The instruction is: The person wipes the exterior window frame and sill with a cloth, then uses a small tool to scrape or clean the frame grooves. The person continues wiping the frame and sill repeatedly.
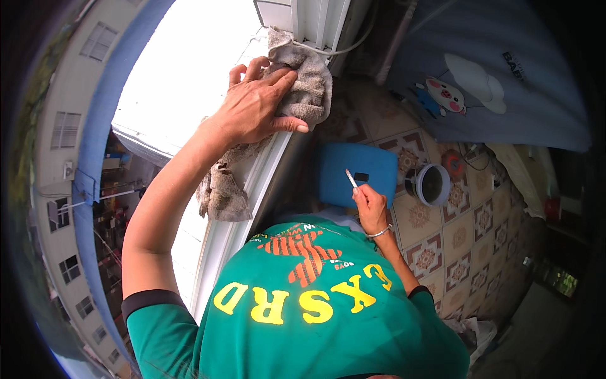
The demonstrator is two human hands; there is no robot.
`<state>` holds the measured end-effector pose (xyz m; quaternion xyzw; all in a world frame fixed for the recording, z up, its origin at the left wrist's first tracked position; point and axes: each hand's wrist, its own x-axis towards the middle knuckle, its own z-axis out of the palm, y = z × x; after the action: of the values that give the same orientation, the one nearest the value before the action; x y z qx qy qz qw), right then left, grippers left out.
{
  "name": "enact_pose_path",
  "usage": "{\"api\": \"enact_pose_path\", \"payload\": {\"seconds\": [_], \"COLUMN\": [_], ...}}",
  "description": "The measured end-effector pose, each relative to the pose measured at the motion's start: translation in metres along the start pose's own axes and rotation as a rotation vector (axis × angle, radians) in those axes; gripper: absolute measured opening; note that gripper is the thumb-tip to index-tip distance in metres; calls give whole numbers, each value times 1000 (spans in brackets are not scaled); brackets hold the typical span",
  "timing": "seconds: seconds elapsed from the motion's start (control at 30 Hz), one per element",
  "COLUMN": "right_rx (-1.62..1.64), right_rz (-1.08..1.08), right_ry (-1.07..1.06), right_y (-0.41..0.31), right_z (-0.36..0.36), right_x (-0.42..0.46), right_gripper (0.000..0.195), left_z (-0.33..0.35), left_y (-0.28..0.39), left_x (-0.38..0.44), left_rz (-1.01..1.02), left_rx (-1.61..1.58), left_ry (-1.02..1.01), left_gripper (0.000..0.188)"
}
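My left hand [260, 102] lies with spread fingers on a bunched grey-brown towel [307, 90], pressing it on the window frame near its upper corner. More of the cloth runs under my wrist and hangs over the white window track [267, 173], beside the bright white sill [175, 71]. Between the fingertips of my right hand [371, 206], a small thin white stick with a darkened end [351, 178], which looks like a cigarette, points away from me. That hand is above the near edge of a blue plastic stool [336, 161].
A white bucket [447, 184] holding dark liquid stands on the patterned tile floor [423, 256], right of the stool. A grey-blue cover with a cartoon pig [511, 94] hangs at the upper right. A thin white cable [352, 47] crosses the frame's corner. Outside the window are buildings [66, 128].
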<state>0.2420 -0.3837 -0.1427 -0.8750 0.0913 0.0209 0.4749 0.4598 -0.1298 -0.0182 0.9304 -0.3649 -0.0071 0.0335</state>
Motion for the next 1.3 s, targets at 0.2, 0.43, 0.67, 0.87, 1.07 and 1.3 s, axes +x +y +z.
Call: {"api": "enact_pose_path", "payload": {"seconds": [0.2, 0.43, 0.67, 0.87, 1.07, 1.3], "right_rx": [15, 44, 34, 1, -14, 0], "right_rz": [7, 4, -53, -36, -29, 5], "right_ry": [24, 10, -70, -50, -69, -54], "right_y": [6, 4, -3, -4, -6, 4], "right_z": [0, 0, 10, 8, 8, 17], "right_x": [20, 26, 44, 63, 56, 41], "right_gripper": [26, 27, 23, 25, 24, 24], "left_z": [-1, 28, 27, 25, 43, 30], "left_y": [-14, 5, 14, 33, 39, 28], "left_x": [66, 16, 40, 54, 47, 37], "left_rz": [-57, -53, -162, -198, -86, 22], "left_rx": [26, -44, -126, 63, 107, -23], "left_ry": [14, 266, 244, 253, 453, 349], "left_gripper": [89, 60, 53, 52, 50, 45]}}
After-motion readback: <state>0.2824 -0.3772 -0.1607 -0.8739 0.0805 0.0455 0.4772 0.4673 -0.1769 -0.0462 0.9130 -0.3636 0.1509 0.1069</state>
